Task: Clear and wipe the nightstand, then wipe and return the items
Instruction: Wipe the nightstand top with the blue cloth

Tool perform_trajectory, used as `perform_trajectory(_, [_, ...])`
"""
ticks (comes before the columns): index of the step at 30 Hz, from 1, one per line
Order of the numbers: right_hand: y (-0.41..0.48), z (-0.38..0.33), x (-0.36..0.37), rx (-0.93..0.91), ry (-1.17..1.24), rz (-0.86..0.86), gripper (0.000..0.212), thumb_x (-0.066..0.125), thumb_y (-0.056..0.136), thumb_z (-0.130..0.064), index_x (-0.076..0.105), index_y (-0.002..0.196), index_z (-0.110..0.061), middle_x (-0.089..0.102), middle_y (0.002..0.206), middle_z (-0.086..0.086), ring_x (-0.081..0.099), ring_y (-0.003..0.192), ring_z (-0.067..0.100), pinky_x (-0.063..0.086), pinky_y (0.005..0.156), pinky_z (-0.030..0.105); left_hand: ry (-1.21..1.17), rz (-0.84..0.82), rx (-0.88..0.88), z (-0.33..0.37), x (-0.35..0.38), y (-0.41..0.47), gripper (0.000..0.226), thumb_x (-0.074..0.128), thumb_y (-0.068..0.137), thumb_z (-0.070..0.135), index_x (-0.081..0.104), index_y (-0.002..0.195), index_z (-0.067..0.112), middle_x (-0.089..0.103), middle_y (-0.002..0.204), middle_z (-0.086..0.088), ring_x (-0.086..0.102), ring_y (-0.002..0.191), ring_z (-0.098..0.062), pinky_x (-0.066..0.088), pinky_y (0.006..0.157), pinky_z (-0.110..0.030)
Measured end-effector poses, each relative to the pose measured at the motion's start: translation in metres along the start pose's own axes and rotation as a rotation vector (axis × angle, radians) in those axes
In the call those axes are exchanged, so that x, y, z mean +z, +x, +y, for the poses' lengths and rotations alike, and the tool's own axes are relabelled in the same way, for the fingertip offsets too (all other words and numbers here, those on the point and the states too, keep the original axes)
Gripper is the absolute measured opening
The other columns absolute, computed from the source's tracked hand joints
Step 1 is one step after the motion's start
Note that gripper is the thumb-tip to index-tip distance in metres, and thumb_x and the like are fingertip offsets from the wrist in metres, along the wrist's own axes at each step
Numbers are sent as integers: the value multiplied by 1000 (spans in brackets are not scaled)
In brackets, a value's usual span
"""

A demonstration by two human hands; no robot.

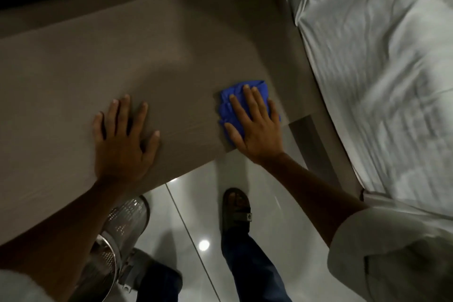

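Head view shows our right hand point(255, 122) flat, fingers spread, pressing the blue cloth point(235, 103) at the nightstand point(98, 61) corner nearest the bed point(380, 68), left hand point(122, 135) open, bracing; we should sweep overlapping passes.

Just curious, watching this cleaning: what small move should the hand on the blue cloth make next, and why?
Probably sweep the blue cloth leftward. The right hand presses it flat at the nightstand's corner by the bed, the top's far end. The left hand rests flat in that path, so it may need lifting.
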State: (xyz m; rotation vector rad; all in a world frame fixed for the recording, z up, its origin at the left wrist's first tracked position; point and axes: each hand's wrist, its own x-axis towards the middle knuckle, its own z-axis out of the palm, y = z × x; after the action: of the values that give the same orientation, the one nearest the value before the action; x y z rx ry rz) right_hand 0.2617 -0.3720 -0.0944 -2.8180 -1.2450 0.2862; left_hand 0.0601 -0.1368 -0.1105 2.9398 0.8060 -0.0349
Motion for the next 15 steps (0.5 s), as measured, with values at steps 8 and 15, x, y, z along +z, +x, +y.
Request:
perform_trajectory(8, [34,39,-18,407,97,19,66,18,94,-63,5,151,-33,1,163,6,-6,149,23,0,120,56,3,35,-6,3,1,1,66,31,96,54,31,153,22,25,162,-16,23,149,-36,12,120,-55])
perform_trajectory(15, [72,33,-20,162,87,15,63,24,94,-61,11,151,-35,7,163,3,2,149,23,2,119,51,25,8,-11,3,-3,1,66,32,94,52,34,152,20,25,162,-16,22,149,-36,13,120,-54])
